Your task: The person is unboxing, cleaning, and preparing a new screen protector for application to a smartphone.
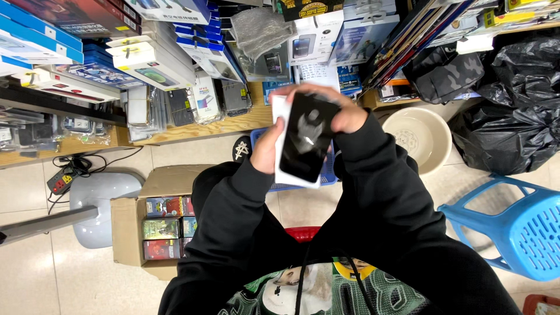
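Note:
A flat white box with a glossy black front [306, 140] is held up in front of my chest, tilted slightly to the right. My left hand [265, 149] grips its left edge from below. My right hand [338, 108] curls over its top right corner. Both arms are in black sleeves. Behind the box a blue plastic basket [329, 169] shows on the floor.
An open cardboard box [131, 230] with small colourful packs sits at left beside a grey stand base [99, 201]. A blue plastic stool [519, 224], a cream basin [423, 137] and black bags [519, 116] stand at right. Wooden shelves [192, 131] hold packaged goods.

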